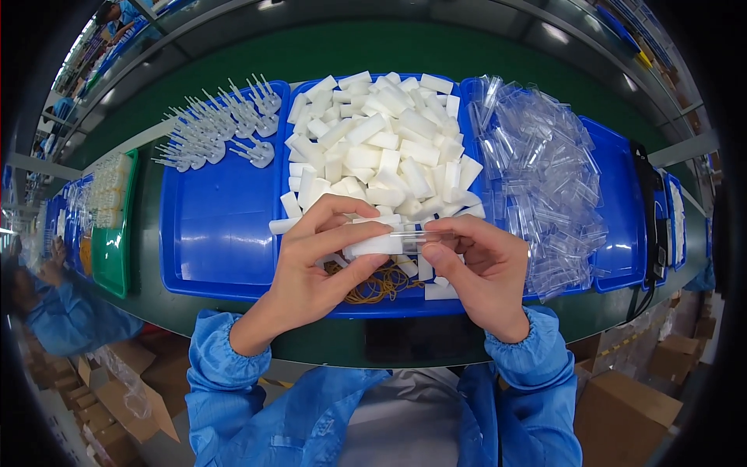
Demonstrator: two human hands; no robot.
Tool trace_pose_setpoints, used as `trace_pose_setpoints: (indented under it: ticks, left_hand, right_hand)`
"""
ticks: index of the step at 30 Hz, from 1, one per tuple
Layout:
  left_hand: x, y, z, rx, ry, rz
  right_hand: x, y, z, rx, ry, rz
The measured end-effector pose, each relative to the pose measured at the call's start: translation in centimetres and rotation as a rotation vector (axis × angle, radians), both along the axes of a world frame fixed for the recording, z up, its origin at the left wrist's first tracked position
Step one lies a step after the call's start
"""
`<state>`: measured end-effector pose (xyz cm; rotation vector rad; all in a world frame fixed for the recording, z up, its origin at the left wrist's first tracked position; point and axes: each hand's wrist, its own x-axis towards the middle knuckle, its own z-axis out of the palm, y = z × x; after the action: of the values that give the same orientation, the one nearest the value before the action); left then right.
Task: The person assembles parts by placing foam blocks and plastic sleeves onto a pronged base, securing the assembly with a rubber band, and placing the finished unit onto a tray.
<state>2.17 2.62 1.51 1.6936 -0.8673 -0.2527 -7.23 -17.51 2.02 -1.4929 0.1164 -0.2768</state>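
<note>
My left hand grips a white, foam-like oblong block between thumb and fingers, and my right hand pinches a clear, thin-walled plastic sleeve in its fingertips. Block and sleeve lie nearly level between my hands, end to end; I can't tell whether the block's tip is inside the sleeve. I take this as the step of fitting the two together. The next move, I judge, calls for keeping them in line and pushing gently, so that the soft end doesn't fold or catch on the rim.

Just below my hands are tan rubber bands and the front edge of a blue plastic tray; the dark green desk ends a little nearer to me. A heap of loose white blocks rises just beyond my fingers, and a pile of clear sleeves crowds my right. My easiest room is left of my left hand, over the bare floor of another blue tray.
</note>
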Motion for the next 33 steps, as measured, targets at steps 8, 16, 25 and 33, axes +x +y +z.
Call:
trace_pose_setpoints:
  ticks: [8,16,25,33]
  left_hand:
    - [0.8,0.7,0.6,-0.008,-0.001,-0.017]
    - [1.8,1.3,0.1,-0.22,0.593,-0.154]
    - [0.6,0.5,0.6,-0.201,0.7,-0.274]
    - [0.8,0.7,0.0,-0.28,0.924,-0.27]
  right_hand:
    - [0.3,-1.4,1.6,-0.555,-0.136,0.078]
    - [0.3,-2.4,1.3,-0.585,-0.226,0.028]
    - [0.3,-1.2,1.6,-0.708,-0.308,0.11]
    - [0.5,-1.8,3.3,-0.807,-0.305,0.04]
